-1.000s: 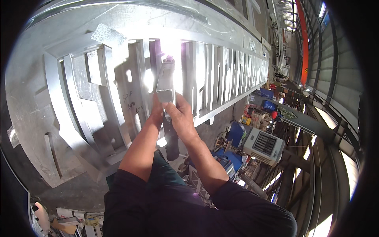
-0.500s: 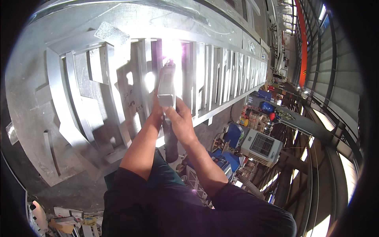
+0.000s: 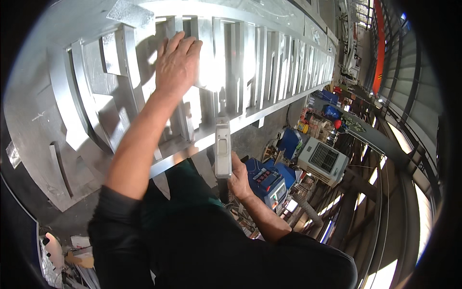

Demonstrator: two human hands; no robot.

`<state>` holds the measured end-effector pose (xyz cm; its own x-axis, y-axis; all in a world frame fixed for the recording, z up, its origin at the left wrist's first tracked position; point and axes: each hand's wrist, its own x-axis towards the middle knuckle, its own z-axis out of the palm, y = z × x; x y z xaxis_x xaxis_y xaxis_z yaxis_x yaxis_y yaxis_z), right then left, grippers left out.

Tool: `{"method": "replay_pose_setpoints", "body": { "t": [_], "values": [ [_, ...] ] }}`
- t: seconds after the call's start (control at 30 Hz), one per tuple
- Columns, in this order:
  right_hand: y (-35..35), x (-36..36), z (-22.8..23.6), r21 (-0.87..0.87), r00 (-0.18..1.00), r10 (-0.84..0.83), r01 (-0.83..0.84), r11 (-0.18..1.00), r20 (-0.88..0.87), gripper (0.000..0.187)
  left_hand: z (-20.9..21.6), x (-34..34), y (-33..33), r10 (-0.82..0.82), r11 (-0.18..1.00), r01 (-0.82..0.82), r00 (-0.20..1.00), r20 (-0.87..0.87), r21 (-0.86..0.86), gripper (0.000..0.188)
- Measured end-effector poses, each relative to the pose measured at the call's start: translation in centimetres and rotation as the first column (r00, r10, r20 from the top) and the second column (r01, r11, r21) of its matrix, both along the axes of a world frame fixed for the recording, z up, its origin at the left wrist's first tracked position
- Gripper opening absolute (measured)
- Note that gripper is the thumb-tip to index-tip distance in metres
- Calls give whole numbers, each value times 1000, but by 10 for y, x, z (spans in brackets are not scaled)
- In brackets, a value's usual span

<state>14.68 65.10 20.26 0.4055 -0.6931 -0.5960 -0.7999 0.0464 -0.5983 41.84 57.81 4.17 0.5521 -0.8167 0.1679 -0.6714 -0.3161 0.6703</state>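
My right hand (image 3: 239, 180) is wrapped round the grip of a pale grey welding gun (image 3: 223, 151). The gun's narrow nozzle points away from me, over the near rail of a long metal frame (image 3: 269, 110) with many parallel slats. My left hand (image 3: 177, 65) rests on the slats left of the nozzle, palm down, its fingers stretched forward and slightly bent. Strong glare covers the slats between the hand and the nozzle, so details there are washed out.
Beneath the frame lies a metal tabletop (image 3: 30, 144); a loose flat metal piece (image 3: 130, 13) sits at its far left. To the right stand a beige grilled unit (image 3: 321, 161) and a blue machine (image 3: 264, 180). Scraps (image 3: 84, 257) lie at lower left.
The bright purple-white light at the nozzle has gone. My right hand has drawn the welding gun back toward me; my left hand has left it and reached forward onto the slats.
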Motion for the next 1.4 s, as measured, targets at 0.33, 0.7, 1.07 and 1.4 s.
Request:
{"method": "replay_pose_setpoints", "body": {
  "t": [0.33, 0.7, 1.07, 1.4],
  "values": [
    [16, -4, -16, 47, 1000, -28, 28, 999, 2, 45, -14, -13, 3, -132, 978, 129, 991, 8, 163, 75],
    [3, 11, -24, 0, 999, -41, 41, 999, 30, 77, -19, -19, -3, -109, 978, 98, 993, 48, 186, 78],
    [7, 12, -29, 17, 998, -68, 68, 998, 10, 60, -20, -21, -2, -77, 982, 65, 995, 61, 178, 77],
    [1, 14, -37, 4, 995, -80, 80, 997, 56, 64, -15, -20, 0, -71, 987, 71, 997, -8, 142, 51]
  ]
}}
